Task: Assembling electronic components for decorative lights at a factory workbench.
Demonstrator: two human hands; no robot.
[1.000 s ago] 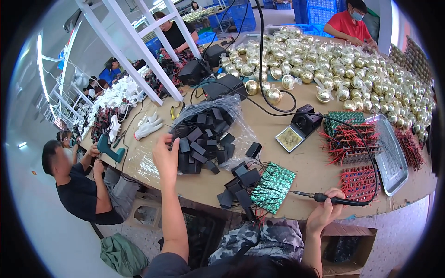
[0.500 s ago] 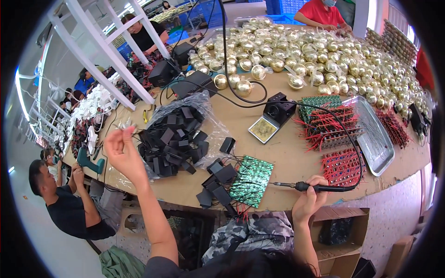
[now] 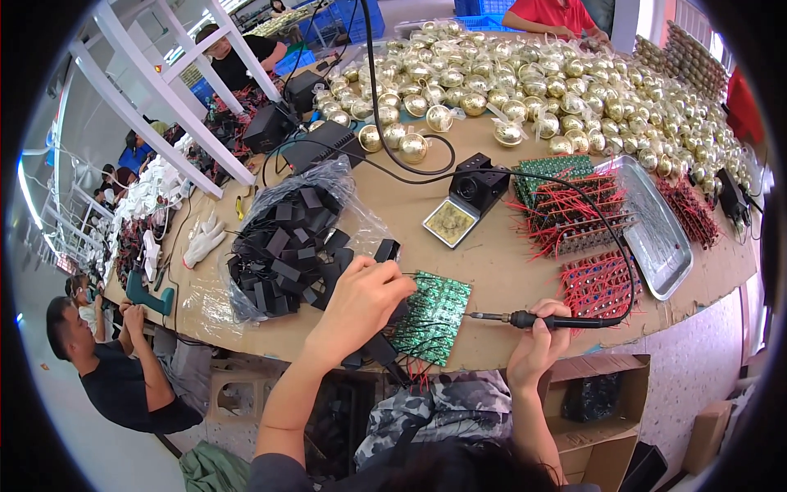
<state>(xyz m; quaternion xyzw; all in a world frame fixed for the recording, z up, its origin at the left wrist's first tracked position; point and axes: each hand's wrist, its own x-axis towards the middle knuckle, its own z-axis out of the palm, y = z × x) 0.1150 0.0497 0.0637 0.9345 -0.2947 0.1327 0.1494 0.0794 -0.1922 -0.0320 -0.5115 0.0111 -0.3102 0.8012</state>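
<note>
My right hand (image 3: 537, 340) grips a black soldering iron (image 3: 541, 321), its tip pointing left toward a green circuit board panel (image 3: 433, 316) at the table's near edge. My left hand (image 3: 361, 299) rests over the panel's left side, fingers curled on a small black part with thin wires; exactly what it pinches is hidden. Loose black box parts (image 3: 373, 348) lie under and beside that hand. The iron's black cable runs up to the right and back across the table.
A clear bag of black parts (image 3: 287, 246) sits left of my hand. Behind are a black iron stand with sponge (image 3: 463, 201), boards with red wires (image 3: 574, 209), a metal tray (image 3: 656, 225) and several gold balls (image 3: 533, 82). Other people sit at left and far end.
My left hand came down from the bag of black parts and moved right onto the green panel. The right hand kept hold of the soldering iron; the view shifted closer.
</note>
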